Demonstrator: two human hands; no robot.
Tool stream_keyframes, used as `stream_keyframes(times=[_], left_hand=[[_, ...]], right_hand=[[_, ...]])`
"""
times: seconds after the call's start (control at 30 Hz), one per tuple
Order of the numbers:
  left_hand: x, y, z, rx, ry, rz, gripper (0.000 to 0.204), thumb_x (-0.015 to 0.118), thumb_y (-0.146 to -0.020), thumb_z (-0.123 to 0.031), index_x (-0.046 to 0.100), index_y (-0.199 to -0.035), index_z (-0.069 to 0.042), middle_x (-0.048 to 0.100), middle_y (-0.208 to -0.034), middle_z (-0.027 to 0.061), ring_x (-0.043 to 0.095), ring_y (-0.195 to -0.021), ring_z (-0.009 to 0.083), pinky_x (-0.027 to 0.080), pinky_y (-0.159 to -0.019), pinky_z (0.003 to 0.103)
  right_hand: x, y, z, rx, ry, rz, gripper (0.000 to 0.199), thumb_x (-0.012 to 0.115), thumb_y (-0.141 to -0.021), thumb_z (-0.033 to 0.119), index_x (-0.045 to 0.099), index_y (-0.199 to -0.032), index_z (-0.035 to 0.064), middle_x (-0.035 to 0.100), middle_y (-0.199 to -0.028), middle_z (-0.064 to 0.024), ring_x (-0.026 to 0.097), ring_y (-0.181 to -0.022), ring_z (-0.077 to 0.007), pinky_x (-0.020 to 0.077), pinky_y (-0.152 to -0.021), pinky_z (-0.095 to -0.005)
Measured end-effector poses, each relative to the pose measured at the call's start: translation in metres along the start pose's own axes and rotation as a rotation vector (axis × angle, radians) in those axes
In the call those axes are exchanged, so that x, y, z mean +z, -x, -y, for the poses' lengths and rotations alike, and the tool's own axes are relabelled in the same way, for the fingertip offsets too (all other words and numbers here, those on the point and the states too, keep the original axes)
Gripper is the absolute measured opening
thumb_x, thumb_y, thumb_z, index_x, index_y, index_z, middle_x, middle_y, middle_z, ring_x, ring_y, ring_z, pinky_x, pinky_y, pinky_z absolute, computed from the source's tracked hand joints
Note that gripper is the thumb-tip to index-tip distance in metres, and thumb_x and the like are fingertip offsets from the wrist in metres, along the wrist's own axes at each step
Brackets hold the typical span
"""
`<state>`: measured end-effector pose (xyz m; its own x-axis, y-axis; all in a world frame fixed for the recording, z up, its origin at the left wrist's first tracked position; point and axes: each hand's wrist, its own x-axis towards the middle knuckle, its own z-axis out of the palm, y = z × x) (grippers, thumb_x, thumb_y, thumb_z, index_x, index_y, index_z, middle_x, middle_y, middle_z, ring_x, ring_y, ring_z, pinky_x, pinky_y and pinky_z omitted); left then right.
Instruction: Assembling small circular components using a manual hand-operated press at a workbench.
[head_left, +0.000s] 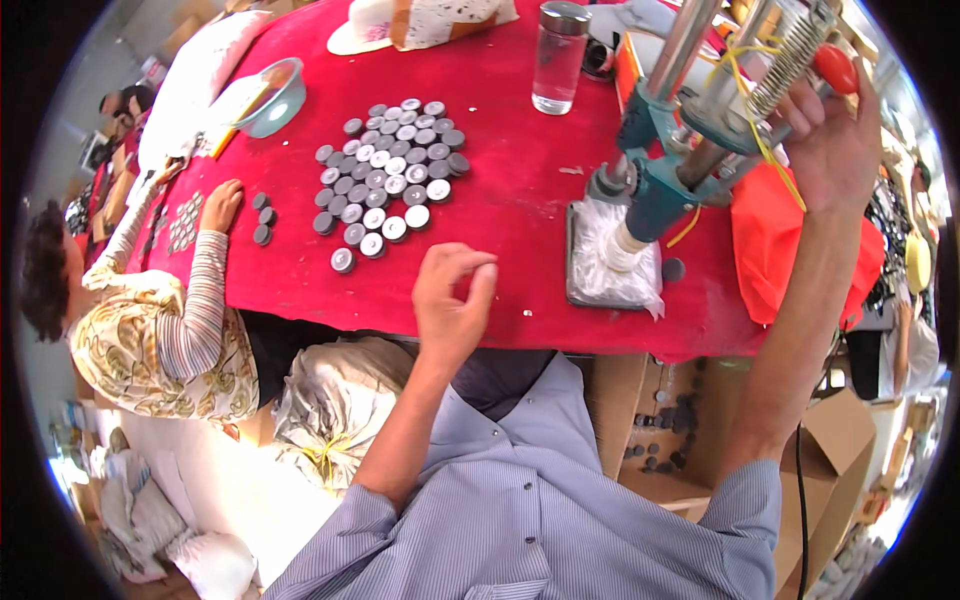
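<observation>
My left hand (450, 305) hovers over the front of the red-covered table, fingers curled, thumb and forefinger tips close together; anything pinched there is too small to make out. My right hand (835, 140) is raised at the right, its fingers wrapped round the lever of a teal hand press, just below the red ball knob (836, 69). The press (662, 195) has steel columns, a coil spring (785, 80) and a base (612, 262) wrapped in clear plastic. A dark round disc (673, 270) lies beside the base. Left of the press spreads a group of grey and white-topped round caps (390, 170).
A lidded glass of clear liquid (560, 60) stands behind the press. An orange-red bag (775, 240) sits at its right. A co-worker (165, 340) at the left handles small pieces (186, 222), near a pale bowl (280, 105). Below the table, an open cardboard box (665, 430) holds dark discs.
</observation>
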<state>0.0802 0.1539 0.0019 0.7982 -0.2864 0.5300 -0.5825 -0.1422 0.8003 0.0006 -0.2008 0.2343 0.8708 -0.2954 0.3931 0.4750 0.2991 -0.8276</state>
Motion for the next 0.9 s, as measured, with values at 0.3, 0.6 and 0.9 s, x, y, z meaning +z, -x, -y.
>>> stream_keyframes(times=[0.3,0.6,0.9], left_hand=[[-0.090,-0.040,-0.148,0.142,0.951,0.432,0.017,0.069,-0.094,-0.036,0.063,-0.092,-0.021,0.055,-0.106,0.0048,0.047,-0.092,0.0222,0.038,-0.072,0.036],[-0.152,-0.043,-0.179,0.296,1.309,0.229,0.031,0.078,-0.064,-0.006,0.055,-0.082,-0.017,0.049,-0.104,-0.0012,0.042,-0.104,0.0165,0.030,-0.079,0.039],[-0.107,-0.044,-0.059,0.026,0.448,-0.205,0.012,0.056,-0.096,-0.003,0.068,-0.096,-0.001,0.064,-0.099,0.0043,0.057,-0.077,0.0126,0.045,-0.067,0.028]], right_hand=[[0.003,-0.004,-0.011,0.013,0.067,-0.017,0.047,0.054,-0.100,0.050,0.060,-0.111,0.0054,0.048,-0.076,-0.0039,0.046,-0.069,-0.0171,0.0440,-0.076,-0.0371],[0.010,-0.001,-0.019,0.008,-0.074,0.274,0.053,0.049,-0.104,0.047,0.057,-0.122,-0.0017,0.057,-0.088,-0.0091,0.056,-0.082,-0.0228,0.0472,-0.085,-0.0376],[-0.059,0.175,-0.142,0.030,1.139,-0.515,0.027,0.070,-0.090,0.009,0.067,-0.116,0.0028,0.067,-0.111,-0.0083,0.064,-0.097,-0.0210,0.0506,-0.087,-0.0347]])
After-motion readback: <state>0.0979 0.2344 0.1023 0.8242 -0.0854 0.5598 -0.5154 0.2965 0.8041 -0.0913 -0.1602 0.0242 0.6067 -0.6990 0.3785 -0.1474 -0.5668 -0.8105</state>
